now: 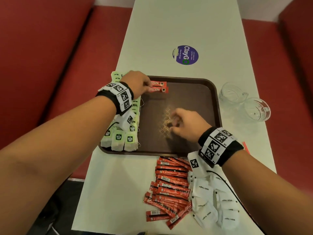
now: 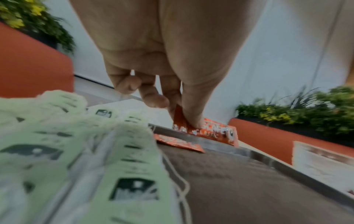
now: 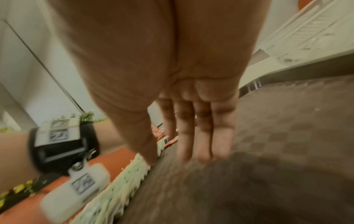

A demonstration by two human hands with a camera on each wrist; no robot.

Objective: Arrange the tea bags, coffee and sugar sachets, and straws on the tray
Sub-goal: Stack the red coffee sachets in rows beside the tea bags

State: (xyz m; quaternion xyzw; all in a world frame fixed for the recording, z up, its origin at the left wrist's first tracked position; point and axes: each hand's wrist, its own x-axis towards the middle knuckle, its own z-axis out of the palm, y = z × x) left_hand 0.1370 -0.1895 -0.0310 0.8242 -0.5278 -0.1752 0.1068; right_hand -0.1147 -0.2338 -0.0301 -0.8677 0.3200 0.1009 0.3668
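Left hand pinches a red coffee sachet at the tray's far-left corner, 2nd sachet flat beside it, tea bags along left edge, right hand w/ fingers relaxed, holding nothing, over tray middle.
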